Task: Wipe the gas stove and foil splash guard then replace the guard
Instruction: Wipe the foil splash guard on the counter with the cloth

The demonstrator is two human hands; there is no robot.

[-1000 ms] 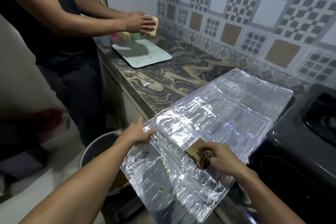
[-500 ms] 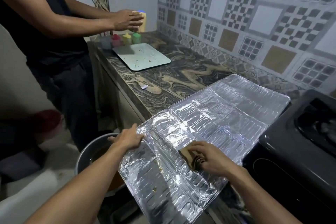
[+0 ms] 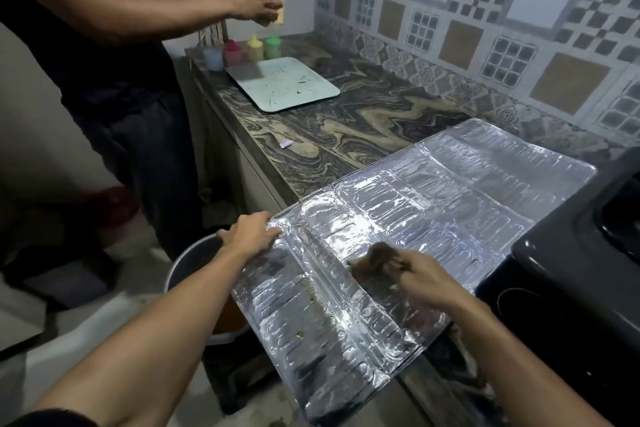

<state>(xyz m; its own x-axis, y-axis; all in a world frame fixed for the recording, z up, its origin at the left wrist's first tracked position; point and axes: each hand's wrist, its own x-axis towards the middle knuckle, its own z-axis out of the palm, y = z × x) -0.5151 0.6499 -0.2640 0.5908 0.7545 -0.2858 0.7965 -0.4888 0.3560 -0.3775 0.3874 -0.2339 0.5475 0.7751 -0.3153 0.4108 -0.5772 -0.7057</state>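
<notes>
my right hand (image 3: 422, 282), gripping the cloth (image 3: 372, 262), has blurred into another stroke across the guard (image 3: 450, 191), which lies flat over the counter's (image 3: 346, 128) front edge beside the stove (image 3: 571, 270), while my left hand (image 3: 249, 236) presses its left corner with straight fingers, so i judge the wiping unfinished.

Your foil splash guard (image 3: 398, 215) is thin metal foil, bright and mirror-glossy, embossed in ribbed panels and creased at the folds. The cloth (image 3: 372, 262) in your right hand (image 3: 426, 282) looks soft, brown and matt. The gas stove (image 3: 568, 274) is smooth, glossy black. The countertop (image 3: 349, 135) has a polished, swirled stone look, and the wall tiles (image 3: 485, 14) look matt.
</notes>
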